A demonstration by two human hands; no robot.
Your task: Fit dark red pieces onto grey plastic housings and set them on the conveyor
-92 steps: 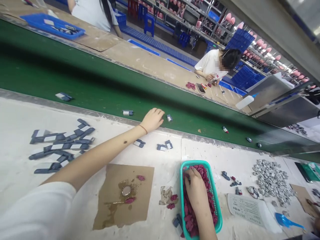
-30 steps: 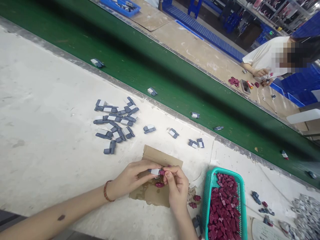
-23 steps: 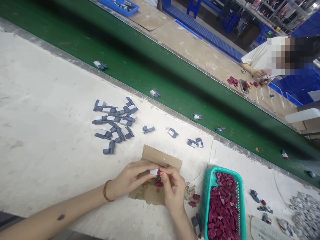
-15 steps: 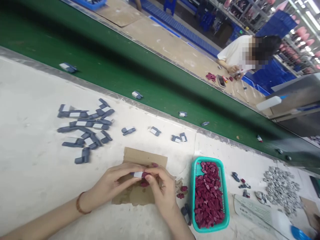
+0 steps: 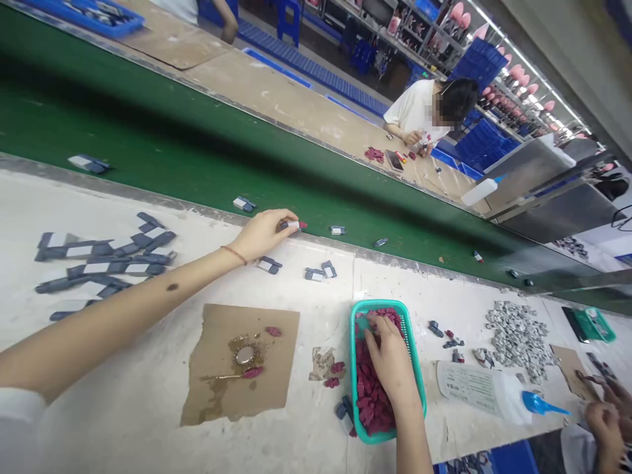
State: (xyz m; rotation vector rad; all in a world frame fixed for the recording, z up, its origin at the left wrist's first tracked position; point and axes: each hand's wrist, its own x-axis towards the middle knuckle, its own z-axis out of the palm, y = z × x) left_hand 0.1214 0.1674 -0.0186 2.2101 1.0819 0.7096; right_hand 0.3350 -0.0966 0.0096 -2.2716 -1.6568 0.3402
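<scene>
My left hand (image 5: 261,234) reaches out to the edge of the green conveyor belt (image 5: 197,164) and pinches a small grey piece with a dark red tip (image 5: 292,225). My right hand (image 5: 390,359) rests in the teal basket (image 5: 413,368), fingers curled among the dark red pieces (image 5: 370,401); what they hold is hidden. A brown card with a glue puddle (image 5: 244,359) lies between my arms. A heap of grey pieces (image 5: 99,260) lies at the left.
Several loose grey pieces (image 5: 316,272) lie near the belt edge and on the belt. A pile of small grey metal parts (image 5: 518,336), a white glue bottle (image 5: 481,390) and another person's hands (image 5: 605,408) are at the right. A seated person (image 5: 424,115) works across the belt.
My hands parted from above the brown card. The left one carried the assembled piece out to the belt edge; the right one went into the teal basket.
</scene>
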